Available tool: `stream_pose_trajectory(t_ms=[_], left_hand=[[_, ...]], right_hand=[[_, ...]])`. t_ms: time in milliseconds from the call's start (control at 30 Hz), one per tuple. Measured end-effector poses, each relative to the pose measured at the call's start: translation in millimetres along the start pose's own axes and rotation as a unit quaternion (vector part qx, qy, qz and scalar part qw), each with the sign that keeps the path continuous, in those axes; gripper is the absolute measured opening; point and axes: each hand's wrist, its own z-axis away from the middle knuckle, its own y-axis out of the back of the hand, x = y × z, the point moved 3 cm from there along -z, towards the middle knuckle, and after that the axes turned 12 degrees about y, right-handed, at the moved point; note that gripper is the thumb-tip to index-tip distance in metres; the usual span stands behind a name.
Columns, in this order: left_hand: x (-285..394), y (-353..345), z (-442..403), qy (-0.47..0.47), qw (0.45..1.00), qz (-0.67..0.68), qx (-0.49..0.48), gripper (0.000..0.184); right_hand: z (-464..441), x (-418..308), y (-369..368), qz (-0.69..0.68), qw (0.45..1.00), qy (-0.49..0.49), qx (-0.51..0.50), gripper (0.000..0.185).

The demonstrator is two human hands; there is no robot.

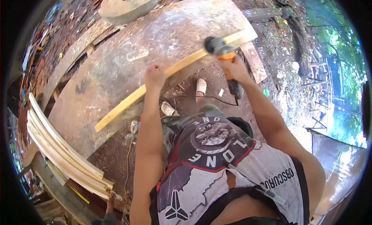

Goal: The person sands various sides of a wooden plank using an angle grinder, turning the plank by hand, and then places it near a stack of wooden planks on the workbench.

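Observation:
A long pale wooden strip (128, 103) lies along the near edge of the worn workbench (116, 66). My left hand (155, 75) is closed beside the strip near its middle, fingers curled; what is inside it, if anything, is hidden. My right hand (236, 68) grips an orange and grey angle grinder (226, 54) by its body. The grinder's dark round head is over the right part of the strip; whether it touches the wood I cannot tell. A dark cord hangs from the tool's rear end.
At the bench's far edge sits a thick round slab (128, 6). Several wooden strips (66, 155) are stacked at the lower left, with another person's hand (111, 198) by their end. A yellow cord (128, 167) runs over the ground near feet in light clogs (168, 108).

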Motion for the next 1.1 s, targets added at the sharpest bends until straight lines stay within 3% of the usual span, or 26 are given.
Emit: stream_pose_trajectory(t_ms=[33,100,133,167,233,267,300,467,533,600,733,833,967,1100], left_hand=[[4,-4,-6,-0.007,1.0,0.0,-0.002,0.04],[6,-17,-22,0.11,0.989,-0.102,0.006,0.041],[-13,-38,-38,0.102,0.989,-0.105,0.002,0.041],[-44,-70,-58,0.02,0.988,-0.15,0.009,0.044],[-21,-89,-65,-0.076,0.977,-0.2,0.014,0.046],[9,-76,-43,0.05,0.972,-0.224,0.05,0.048],[25,-68,-25,0.179,0.949,-0.244,0.086,0.05],[18,-76,-22,0.176,0.935,-0.277,0.132,0.052],[14,-80,-23,0.188,0.929,-0.29,0.133,0.052],[22,-77,-20,0.183,0.929,-0.282,0.158,0.051],[29,-75,-18,0.222,0.922,-0.278,0.15,0.05],[20,-76,-21,0.218,0.922,-0.281,0.151,0.05],[11,-79,-24,0.203,0.919,-0.296,0.166,0.049],[15,-77,-21,0.198,0.928,-0.277,0.154,0.049]], right_hand=[[-2,-5,-9,0.071,0.994,0.077,-0.008,0.044],[1,-29,-20,0.092,0.986,-0.024,-0.139,0.049],[-4,-21,-25,0.112,0.984,-0.002,-0.138,0.054],[-8,-8,-29,0.131,0.982,0.018,-0.137,0.06],[-21,6,-27,0.141,0.978,0.053,-0.143,0.065],[-25,10,-26,0.158,0.97,0.088,-0.16,0.07],[-26,4,-20,0.177,0.969,0.084,-0.153,0.066],[-73,61,23,0.194,0.971,0.064,-0.127,0.061],[-91,66,63,0.082,0.989,0.052,-0.107,0.049],[-104,66,107,0.079,0.993,0.02,-0.081,0.038],[-142,105,174,0.053,0.996,0.013,-0.075,0.045],[-172,126,214,0.103,0.993,-0.046,-0.029,0.041],[-185,134,232,0.09,0.995,0.006,0.045,0.039],[-162,110,193,0.114,0.989,-0.076,-0.048,0.038]])
